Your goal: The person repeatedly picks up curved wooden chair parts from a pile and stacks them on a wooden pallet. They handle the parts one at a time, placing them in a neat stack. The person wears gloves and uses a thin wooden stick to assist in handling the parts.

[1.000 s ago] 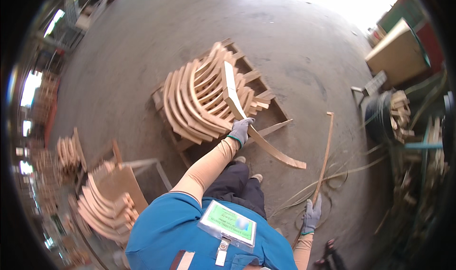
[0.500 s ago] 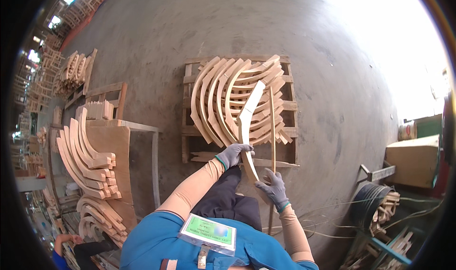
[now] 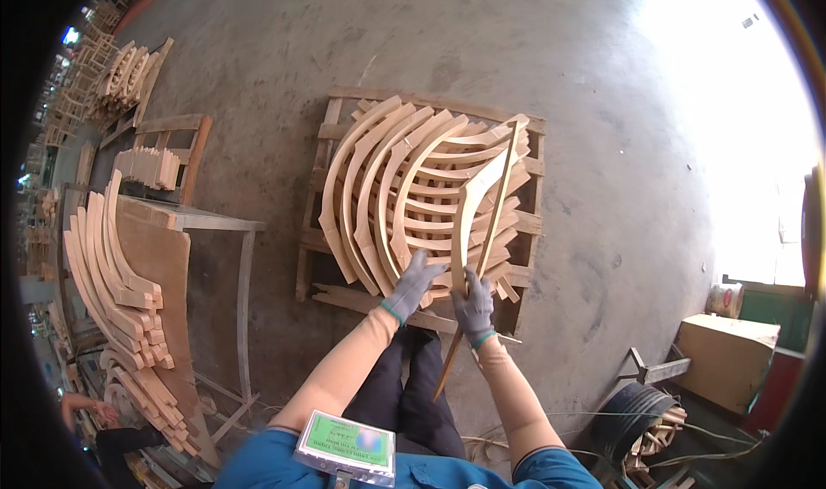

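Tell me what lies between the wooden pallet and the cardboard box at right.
In the head view, only bare grey concrete floor lies between the pallet and the cardboard box.

- A pale, curved, flat wooden piece (image 3: 471, 209) is standing nearly upright in the gloved left hand (image 3: 411, 284), its lower end at the glove and its broad upper end sweeping right, over the stacked pieces.
- A thin, straight, light-brown wooden strip (image 3: 487, 244) is running slantwise from low near the legs to high at the pallet's far right corner, passing through the gloved right hand (image 3: 475, 304) and lying just beside the curved piece, crossing its right edge.
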The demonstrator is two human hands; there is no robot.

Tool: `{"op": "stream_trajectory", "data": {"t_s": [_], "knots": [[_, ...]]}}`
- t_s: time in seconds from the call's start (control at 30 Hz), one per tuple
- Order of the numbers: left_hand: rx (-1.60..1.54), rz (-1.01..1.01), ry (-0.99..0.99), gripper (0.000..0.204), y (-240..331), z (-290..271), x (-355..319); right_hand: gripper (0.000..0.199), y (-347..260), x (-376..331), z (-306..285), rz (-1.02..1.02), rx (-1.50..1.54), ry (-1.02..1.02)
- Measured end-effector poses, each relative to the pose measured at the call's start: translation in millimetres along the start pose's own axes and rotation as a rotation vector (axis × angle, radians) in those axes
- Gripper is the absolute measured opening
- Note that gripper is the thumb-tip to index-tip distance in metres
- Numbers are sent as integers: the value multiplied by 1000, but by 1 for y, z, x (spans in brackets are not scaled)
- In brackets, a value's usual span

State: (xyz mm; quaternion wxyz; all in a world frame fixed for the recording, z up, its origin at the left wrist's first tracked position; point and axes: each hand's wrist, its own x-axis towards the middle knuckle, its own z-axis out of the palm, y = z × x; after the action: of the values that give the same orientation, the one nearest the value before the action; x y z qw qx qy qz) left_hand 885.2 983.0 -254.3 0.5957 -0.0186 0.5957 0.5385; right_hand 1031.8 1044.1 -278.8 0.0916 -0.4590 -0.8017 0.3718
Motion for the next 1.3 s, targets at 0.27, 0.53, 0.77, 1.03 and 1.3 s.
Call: {"op": "stream_trajectory", "data": {"t_s": [0.27,0.53,0.77,1.03,1.3], "knots": [[-177,-359,308,78,-193,-184,-87,49,47,115,99,6,53,58],[256,-849,607,34,-266,-185,-189,50,94,148,198,-99,-114,-10],[-12,-776,617,27,-279,-168,-210,48,90,157,227,-97,-61,-175],[-1137,-338,-81,22,-284,-163,-221,40,63,107,152,-248,-63,-59],[131,-540,804,40,-268,-153,-290,70,79,-18,12,-105,-409,-449]]}}
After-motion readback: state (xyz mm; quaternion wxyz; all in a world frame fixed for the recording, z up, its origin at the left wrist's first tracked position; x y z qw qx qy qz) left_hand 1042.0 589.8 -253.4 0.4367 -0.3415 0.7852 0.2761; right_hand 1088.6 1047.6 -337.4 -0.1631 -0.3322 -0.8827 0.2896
